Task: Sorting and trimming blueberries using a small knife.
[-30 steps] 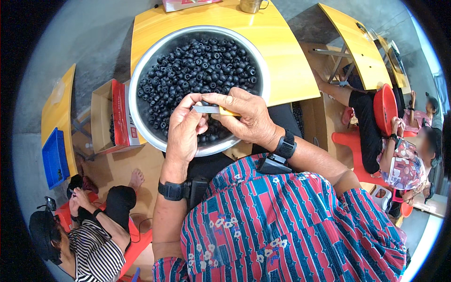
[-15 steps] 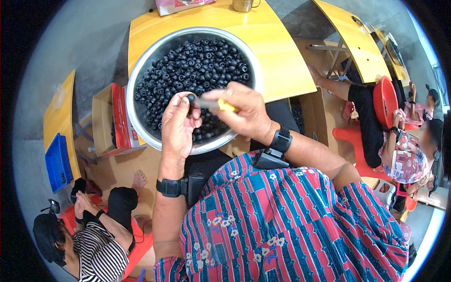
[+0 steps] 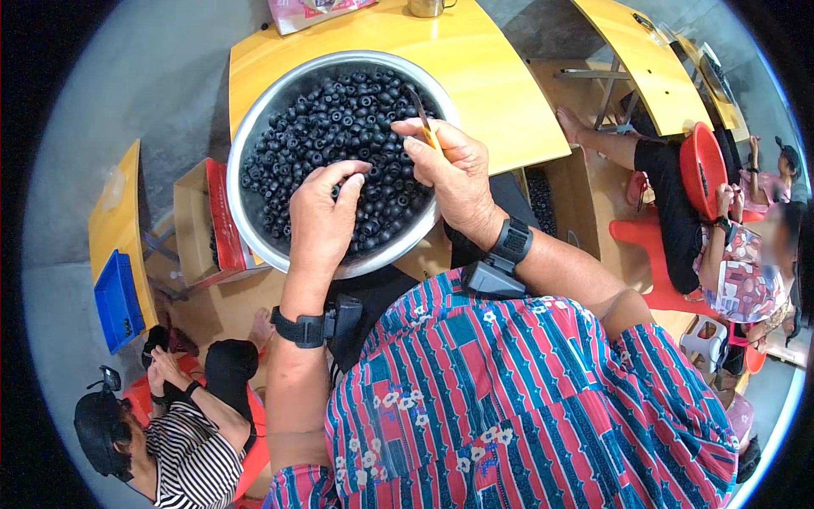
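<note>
A large metal bowl [image 3: 240, 144] holds a heap of small, blackish round fruits [image 3: 339, 127], many with a ring-like hollow at one end. Over the heap's near side is my left hand [image 3: 326, 208], fingers bent and the thumb a little apart from the forefinger; no fruit shows clearly between them. My right hand [image 3: 454, 170], at the bowl's right rim, is closed around a small knife [image 3: 432, 136] with a yellow handle. Its narrow blade points up and away over the fruits.
The bowl rests against a yellow table [image 3: 500, 93] bearing a metal mug [image 3: 426, 8] and a pink-and-white bag [image 3: 314, 10]. Open cardboard boxes [image 3: 197, 225] stand on both sides below. Other people sit on red stools [image 3: 649, 254] left and right; one has a red basin [image 3: 702, 170].
My hands have moved apart. The left has lowered toward the heap, and the dark fruit it held up no longer shows. The knife has swung from pointing left to pointing up.
</note>
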`<state>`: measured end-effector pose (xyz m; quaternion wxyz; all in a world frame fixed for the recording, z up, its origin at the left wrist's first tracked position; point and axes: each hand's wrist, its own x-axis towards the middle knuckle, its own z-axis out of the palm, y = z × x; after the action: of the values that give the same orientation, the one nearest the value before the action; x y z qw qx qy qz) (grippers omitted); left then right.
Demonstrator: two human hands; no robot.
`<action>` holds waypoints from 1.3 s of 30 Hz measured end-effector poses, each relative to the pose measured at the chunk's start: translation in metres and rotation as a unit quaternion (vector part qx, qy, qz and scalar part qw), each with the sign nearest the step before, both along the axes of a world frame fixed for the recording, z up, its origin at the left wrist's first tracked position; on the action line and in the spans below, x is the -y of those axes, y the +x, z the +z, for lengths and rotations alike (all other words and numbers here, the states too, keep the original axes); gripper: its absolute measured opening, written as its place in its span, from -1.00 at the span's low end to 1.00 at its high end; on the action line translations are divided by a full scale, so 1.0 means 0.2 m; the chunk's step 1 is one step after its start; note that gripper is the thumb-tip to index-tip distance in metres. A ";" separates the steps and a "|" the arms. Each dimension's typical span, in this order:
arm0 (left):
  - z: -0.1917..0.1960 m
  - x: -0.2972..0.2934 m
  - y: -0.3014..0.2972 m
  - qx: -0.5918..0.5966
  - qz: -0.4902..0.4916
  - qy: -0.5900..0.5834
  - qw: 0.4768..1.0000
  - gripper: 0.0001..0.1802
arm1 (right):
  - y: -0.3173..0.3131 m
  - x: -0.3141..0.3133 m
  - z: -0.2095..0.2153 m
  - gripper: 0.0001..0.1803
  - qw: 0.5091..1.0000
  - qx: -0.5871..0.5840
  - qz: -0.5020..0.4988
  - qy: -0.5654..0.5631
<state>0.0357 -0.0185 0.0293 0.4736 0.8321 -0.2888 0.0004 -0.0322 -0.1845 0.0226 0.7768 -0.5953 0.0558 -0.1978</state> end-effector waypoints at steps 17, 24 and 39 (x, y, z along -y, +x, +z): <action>-0.05 0.05 0.04 0.128 -0.008 0.161 0.979 -0.75 | 0.02 -0.03 -0.02 -0.81 0.999 0.032 -0.008 -0.028; -0.06 0.08 0.05 0.123 -0.029 0.168 0.978 -0.77 | 0.03 -0.01 -0.02 -0.81 0.998 0.028 -0.015 -0.055; -0.04 -0.05 -0.06 -0.322 -0.032 -0.228 0.918 -0.77 | 0.03 0.02 0.01 -0.86 0.961 0.059 0.016 -0.272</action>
<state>0.0240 -0.0083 0.0214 0.7175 0.6471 -0.1396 -0.2167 -0.0258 -0.1875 0.0241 0.5908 -0.7720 -0.0549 -0.2280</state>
